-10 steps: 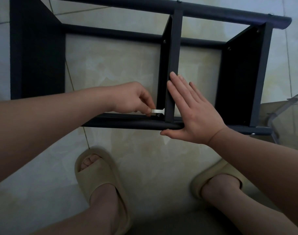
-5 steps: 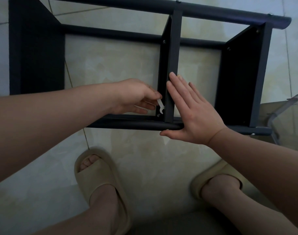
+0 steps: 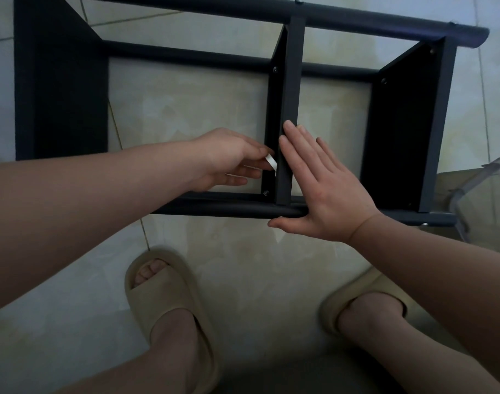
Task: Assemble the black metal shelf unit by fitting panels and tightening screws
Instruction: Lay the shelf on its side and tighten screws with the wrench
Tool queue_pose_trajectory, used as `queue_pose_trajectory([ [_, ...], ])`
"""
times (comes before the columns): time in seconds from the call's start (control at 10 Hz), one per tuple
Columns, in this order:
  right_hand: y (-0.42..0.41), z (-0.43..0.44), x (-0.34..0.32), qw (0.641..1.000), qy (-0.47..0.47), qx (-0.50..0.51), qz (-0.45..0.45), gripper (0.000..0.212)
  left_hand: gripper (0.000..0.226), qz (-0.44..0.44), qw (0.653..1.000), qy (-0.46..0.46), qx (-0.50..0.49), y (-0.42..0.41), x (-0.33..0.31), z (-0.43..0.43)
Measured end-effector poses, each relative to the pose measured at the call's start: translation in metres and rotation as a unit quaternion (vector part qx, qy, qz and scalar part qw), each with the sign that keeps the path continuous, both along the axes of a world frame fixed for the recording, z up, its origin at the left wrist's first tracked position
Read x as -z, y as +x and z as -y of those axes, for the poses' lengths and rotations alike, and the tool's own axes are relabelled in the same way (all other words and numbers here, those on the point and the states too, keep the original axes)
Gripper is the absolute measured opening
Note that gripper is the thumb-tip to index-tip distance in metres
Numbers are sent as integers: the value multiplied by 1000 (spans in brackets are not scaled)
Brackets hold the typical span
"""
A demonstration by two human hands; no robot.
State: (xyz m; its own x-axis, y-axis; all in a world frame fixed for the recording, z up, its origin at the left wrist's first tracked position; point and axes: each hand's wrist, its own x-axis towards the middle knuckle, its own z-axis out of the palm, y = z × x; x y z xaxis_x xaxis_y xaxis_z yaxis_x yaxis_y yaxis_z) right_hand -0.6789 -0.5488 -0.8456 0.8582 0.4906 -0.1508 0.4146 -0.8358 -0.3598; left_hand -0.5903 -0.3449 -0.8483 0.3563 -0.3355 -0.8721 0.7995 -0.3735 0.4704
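**Wrench lifted clear of the lower screw**

Since a second ago the left grip has drawn the small white wrench up and away from the screw at the near end of the middle panel. Then the tool lay level on that screw; now it is tilted and apart from it, just beside the panel's left face. The right grip has not shifted.

The left grip is clamped on the wrench, which is pinched between thumb and forefinger with the other fingers stretched loosely below. This looks like a reset between turns, since the corner probably leaves room for only a short swing before the tool has to be lifted and seated again.

The right grip is apart and holds nothing. Its straight fingers lie flat along the front edge of the middle panel, its palm sits over the front rail, and its thumb reaches below that rail. It is probably bracing the panel square against the rail so the joint does not twist while the screw is driven.

The black metal shelf unit lies on the tiled floor, just beyond the person's slippers. More screw heads show at the panel's far end and on the right panel. A clear plastic container sits at the right edge.

No brand, label or writing can be read anywhere.
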Motion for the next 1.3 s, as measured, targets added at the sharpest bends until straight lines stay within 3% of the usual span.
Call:
queue_pose_trajectory([
  [0.4, 0, -1, -2, 1000, -3, -2, -6, 116, 11, 37, 998, 2, 57, -2, -2, 1],
  [0.9, 0, -1, -2, 1000, -7, -2, -6, 116, 16, -67, 998, -17, 2, -9, -5, 7],
  [1.3, 0, 0, -2, 1000, -13, -4, -7, 116, 18, -10, 995, -25, 95, -2, -6, -3],
])
